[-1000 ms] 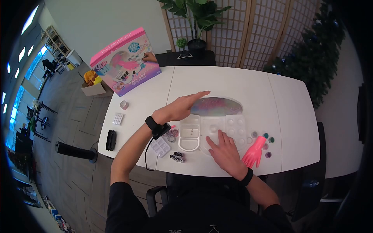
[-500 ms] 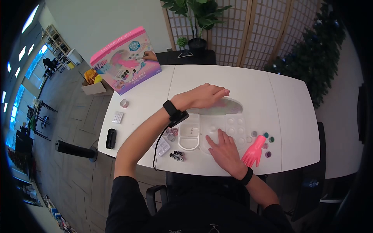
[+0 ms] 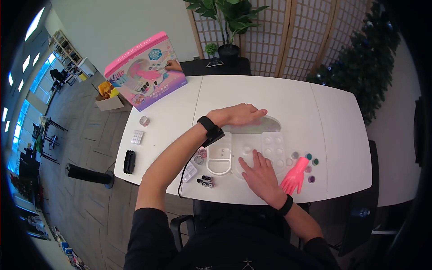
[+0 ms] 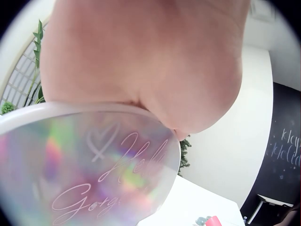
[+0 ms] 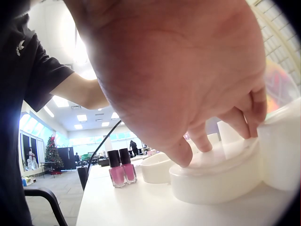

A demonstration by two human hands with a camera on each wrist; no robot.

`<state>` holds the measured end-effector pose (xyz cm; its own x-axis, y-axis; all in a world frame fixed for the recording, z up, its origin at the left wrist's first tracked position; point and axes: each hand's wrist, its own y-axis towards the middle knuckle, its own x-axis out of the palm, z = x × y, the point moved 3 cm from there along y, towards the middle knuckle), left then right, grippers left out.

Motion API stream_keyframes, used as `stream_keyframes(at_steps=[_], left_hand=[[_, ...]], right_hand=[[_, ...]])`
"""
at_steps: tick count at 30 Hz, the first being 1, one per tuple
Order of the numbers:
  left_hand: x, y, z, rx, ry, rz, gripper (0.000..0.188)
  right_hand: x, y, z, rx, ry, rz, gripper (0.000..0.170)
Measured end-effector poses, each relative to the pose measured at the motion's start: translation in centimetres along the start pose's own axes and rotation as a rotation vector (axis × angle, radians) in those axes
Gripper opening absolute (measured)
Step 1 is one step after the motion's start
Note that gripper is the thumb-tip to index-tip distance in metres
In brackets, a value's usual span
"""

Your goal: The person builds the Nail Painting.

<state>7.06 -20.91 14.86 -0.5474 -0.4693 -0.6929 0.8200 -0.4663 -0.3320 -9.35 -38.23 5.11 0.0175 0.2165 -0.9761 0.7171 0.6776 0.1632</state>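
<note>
My left hand (image 3: 243,114) lies across the upper edge of the iridescent panel (image 3: 270,124) at the back of the white tray (image 3: 219,165). In the left wrist view its palm side (image 4: 141,66) touches the rim of the lettered panel (image 4: 108,165); the fingertips are out of sight there. The fingers of my right hand (image 3: 262,179) are spread, their tips resting on the tray's round front part. From the right wrist view, the right hand (image 5: 183,80) stands over that raised white base (image 5: 211,183), fingertips pressed down and nothing held.
Right of the tray lie a pink model hand (image 3: 294,175) and several small pots (image 3: 311,179). Dark-capped bottles (image 3: 205,181) and a clear palette (image 3: 189,172) sit at the front left. Farther left are a black case (image 3: 129,162), a white pack (image 3: 137,137) and a large box (image 3: 146,72).
My left hand has moved right, over the panel's upper edge, and its fingers no longer point straight out. The forearm followed it. My right hand has stayed on the tray.
</note>
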Motion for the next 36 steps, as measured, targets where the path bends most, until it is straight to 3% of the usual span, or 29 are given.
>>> stream_keyframes(at_steps=[9,12,15,18,20,24,32,36], left_hand=[[0.8,0.4,-0.3,0.047,0.029,0.036,0.077],[1.2,0.1,-0.8,0.187,0.004,0.079,0.073],[-0.8,-1.2,-1.3,0.238,-0.370,0.293,0.060],[-3.1,-4.4,-5.1,0.262,-0.329,0.486,0.043],[-3.2,-7.9,-8.6,0.149,-0.027,0.448,0.028],[0.4,-13.3,-15.2,-0.118,0.129,0.203,0.018],[3.5,-12.3,-17.9,-0.348,0.192,0.019,0.024],[3.8,-12.0,-17.7,-0.289,0.289,0.101,0.026]], right_hand=[[-0.2,0.0,0.1,0.018,0.015,-0.015,0.058],[-0.3,-0.1,-0.1,0.003,0.008,-0.007,0.058],[-0.4,0.1,-0.1,0.002,0.005,-0.003,0.057],[-0.3,0.0,0.0,0.007,0.002,-0.006,0.058],[-0.2,-0.1,0.0,0.004,0.004,-0.006,0.058],[-0.3,0.0,-0.1,0.013,0.017,0.001,0.057],[-0.3,0.0,-0.3,0.016,0.031,0.005,0.056],[-0.4,0.0,-0.3,0.005,0.033,0.024,0.056]])
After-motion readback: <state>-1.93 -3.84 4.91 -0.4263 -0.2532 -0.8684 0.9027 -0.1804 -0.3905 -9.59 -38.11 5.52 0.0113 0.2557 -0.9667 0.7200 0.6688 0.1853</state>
